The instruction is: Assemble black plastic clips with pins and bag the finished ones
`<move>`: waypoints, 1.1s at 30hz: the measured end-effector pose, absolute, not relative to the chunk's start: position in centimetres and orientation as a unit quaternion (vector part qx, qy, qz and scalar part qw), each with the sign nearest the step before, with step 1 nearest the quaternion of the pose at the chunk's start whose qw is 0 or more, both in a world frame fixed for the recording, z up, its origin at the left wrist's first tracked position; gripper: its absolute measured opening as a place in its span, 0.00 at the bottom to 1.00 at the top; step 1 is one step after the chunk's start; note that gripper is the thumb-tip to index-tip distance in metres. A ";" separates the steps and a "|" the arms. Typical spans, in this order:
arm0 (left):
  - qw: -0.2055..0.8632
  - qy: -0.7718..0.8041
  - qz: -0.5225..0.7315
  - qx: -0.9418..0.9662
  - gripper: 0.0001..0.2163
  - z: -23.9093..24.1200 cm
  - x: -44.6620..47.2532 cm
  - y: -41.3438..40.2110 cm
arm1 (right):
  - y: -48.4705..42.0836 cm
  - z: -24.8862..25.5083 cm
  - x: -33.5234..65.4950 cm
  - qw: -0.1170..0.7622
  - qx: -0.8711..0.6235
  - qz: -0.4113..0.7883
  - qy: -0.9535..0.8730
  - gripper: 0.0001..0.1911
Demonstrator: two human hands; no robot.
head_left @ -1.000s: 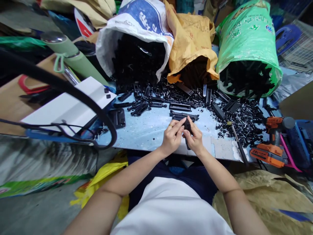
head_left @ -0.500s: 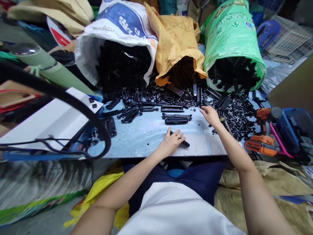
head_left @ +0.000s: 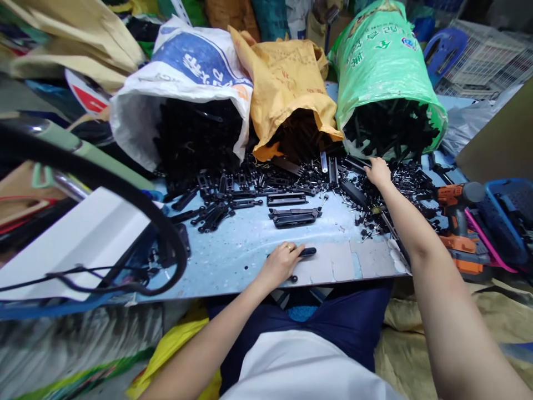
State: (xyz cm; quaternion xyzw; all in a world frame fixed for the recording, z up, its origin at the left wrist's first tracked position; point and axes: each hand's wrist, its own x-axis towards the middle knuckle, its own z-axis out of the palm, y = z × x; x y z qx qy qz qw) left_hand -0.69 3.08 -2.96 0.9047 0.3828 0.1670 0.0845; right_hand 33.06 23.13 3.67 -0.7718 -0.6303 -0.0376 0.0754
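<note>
My left hand (head_left: pixel 283 264) is closed over a long black plastic part (head_left: pixel 308 252) near the table's front edge; one rounded end sticks out past the fingers. Just below it shows a small round black end (head_left: pixel 293 278); I cannot tell if it belongs to the same part. My right hand (head_left: pixel 378 173) reaches into the heap of black parts and screws (head_left: pixel 400 186) before the green sack. Its fingers are drawn together by a black strip (head_left: pixel 357 163), and what they hold is hidden. Several slim black parts (head_left: pixel 295 217) lie stacked mid-table.
White (head_left: pixel 137 119), yellow (head_left: pixel 287 83) and green (head_left: pixel 385 72) sacks lie open at the back, full of black parts. An orange power drill (head_left: pixel 458 216) and a blue basket (head_left: pixel 506 222) stand right. A thick black cable (head_left: pixel 137 183) arches across the left.
My right hand has moved back and to the right, from the table by the heap into it. My left hand has closed further over the black part, which has turned. The view has shifted.
</note>
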 end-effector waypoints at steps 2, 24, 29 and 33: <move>0.089 0.375 0.199 0.901 0.14 -3.4 -0.8 3.0 | 24.9 3.6 32.5 0.096 -0.786 -0.039 -0.609 0.24; 0.415 0.446 0.451 0.652 0.25 0.4 0.1 4.3 | 9.2 4.7 28.2 0.404 -0.508 0.509 -0.565 0.41; 0.553 0.473 0.485 0.486 0.25 2.5 2.5 4.0 | 1.1 4.7 24.2 0.188 -0.386 0.667 -0.609 0.36; 0.505 0.538 0.412 0.535 0.18 2.3 3.8 1.9 | 0.0 4.3 22.8 0.146 -0.522 0.417 -0.730 0.24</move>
